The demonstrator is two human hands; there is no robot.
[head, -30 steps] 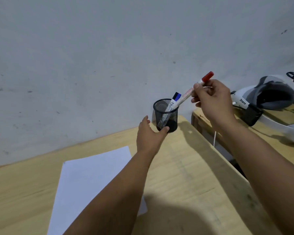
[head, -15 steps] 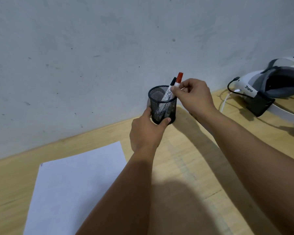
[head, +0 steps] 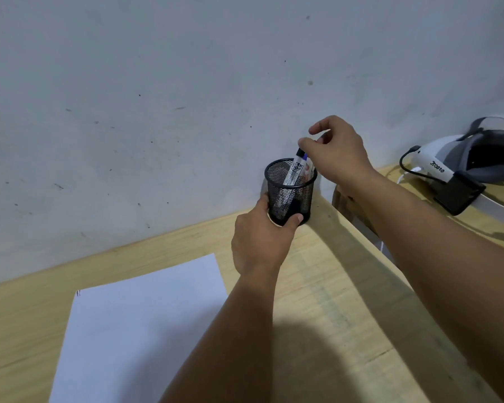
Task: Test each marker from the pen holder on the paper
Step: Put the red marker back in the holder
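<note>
The black mesh pen holder point(head: 290, 190) is gripped low by the left hand point(head: 261, 242) to keep it steady, while the blue-capped marker point(head: 296, 167) at its 12 o'clock rim is pinched by the right hand point(head: 336, 152), apparently for lifting out.

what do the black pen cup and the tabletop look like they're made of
The black round pen holder looks like metal wire mesh with a matte dark coating: the markers show through its fine grid, and a solid rim rings the top. The pale table looks like light wood or wood-look laminate, with faint grain lines and a dull finish.
</note>
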